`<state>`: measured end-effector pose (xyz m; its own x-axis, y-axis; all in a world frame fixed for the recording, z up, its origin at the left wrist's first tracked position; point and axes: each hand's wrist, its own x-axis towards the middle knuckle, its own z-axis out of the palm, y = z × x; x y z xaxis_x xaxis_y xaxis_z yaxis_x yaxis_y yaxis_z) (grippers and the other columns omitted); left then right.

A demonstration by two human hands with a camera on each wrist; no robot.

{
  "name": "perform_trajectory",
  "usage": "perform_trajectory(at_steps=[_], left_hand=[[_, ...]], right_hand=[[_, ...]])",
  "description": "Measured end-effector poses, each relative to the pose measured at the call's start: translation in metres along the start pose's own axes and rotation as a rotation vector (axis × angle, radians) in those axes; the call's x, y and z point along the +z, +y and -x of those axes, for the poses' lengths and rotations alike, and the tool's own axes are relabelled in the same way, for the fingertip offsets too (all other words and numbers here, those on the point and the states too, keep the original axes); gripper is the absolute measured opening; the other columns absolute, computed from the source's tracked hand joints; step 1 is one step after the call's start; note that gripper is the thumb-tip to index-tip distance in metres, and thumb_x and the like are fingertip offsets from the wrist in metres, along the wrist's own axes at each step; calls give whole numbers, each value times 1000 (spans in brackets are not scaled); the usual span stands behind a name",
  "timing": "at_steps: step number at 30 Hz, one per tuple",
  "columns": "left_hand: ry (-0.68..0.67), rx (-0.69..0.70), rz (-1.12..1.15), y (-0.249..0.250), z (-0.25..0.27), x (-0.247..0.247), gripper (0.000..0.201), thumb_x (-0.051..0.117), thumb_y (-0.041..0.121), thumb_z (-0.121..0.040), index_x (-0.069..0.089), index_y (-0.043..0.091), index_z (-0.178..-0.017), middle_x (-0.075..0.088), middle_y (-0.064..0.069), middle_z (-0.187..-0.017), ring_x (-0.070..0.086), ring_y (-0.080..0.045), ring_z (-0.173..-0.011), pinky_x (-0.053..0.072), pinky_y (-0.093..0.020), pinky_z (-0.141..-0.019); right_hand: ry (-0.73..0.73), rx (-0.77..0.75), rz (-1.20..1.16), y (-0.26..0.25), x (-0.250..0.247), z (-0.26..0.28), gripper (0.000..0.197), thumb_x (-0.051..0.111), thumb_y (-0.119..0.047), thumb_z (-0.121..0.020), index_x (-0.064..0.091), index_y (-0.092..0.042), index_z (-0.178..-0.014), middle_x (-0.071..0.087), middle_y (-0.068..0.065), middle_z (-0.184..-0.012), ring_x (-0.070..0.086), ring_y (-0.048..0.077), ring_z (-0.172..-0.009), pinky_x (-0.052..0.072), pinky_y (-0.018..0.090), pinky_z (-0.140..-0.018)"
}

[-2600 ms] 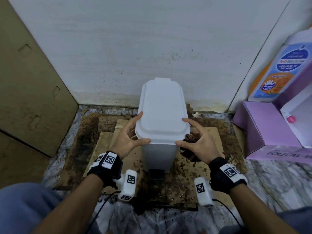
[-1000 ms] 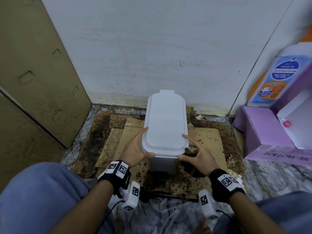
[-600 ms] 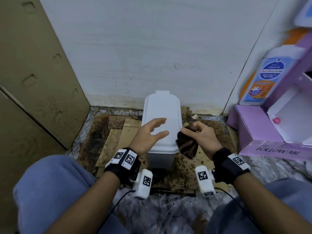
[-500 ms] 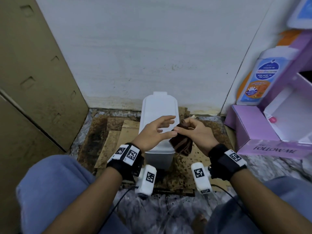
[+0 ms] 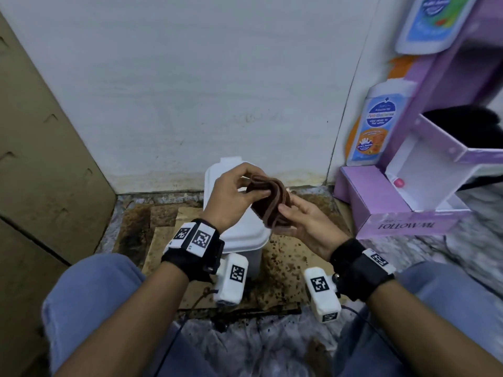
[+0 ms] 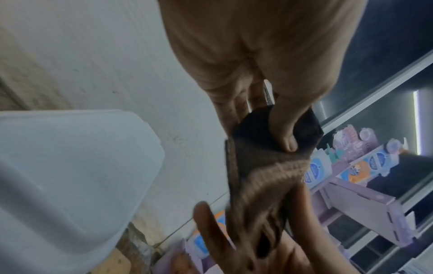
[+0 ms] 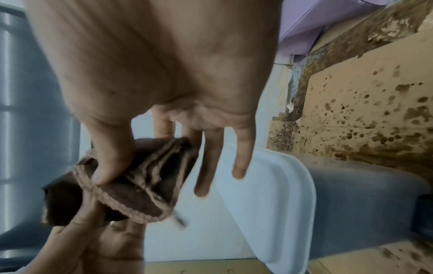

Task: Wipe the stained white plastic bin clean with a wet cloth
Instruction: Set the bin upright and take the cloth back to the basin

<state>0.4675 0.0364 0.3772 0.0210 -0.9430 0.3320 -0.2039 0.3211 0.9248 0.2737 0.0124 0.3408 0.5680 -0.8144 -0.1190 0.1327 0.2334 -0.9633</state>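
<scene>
Head view: the left hand (image 5: 231, 197) and right hand (image 5: 304, 224) both pinch a folded brown cloth (image 5: 269, 205), held above the white bin (image 5: 245, 235). The bin stands closed on stained cardboard (image 5: 283, 270) against the wall; a purple box (image 5: 381, 210) sits at 3 o'clock.

Left wrist view: thumb (image 6: 286, 133) pressed on the cloth's upper end, bin lid at 9 o'clock.

Right wrist view: thumb (image 7: 110, 163) and forefinger clamp the cloth; the other fingers (image 7: 241, 157) hang straight. Bin lid at 4 o'clock.
</scene>
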Motion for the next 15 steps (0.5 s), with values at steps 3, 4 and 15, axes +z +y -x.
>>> perform_trajectory(at_steps=[3,4,15], left_hand=[[-191,-126,125,10,-2,7,20,68,2,-86,53,16,-88,66,3,-116,62,-11,-112,50,-26,-90],[-265,-178,172,13,-3,10,20,66,5,-87,50,17,-86,63,0,-126,57,-10,-121,49,-28,-93],[-649,-435,706,46,-22,106,20,55,20,-86,53,12,-104,60,-12,-101,59,-24,-92,52,-45,-84]], right_hand=[[73,-82,-43,-16,-6,14,70,85,-42,-64,61,-9,-121,66,13,-119,64,27,-105,54,38,-83],[75,-93,-53,-24,-11,19,72,85,-39,-64,59,-7,-123,65,14,-119,64,27,-105,53,40,-87],[83,-94,68,-102,-82,101,45,82,-6,-66,60,-3,-105,70,8,-86,68,16,-72,55,22,-60]])
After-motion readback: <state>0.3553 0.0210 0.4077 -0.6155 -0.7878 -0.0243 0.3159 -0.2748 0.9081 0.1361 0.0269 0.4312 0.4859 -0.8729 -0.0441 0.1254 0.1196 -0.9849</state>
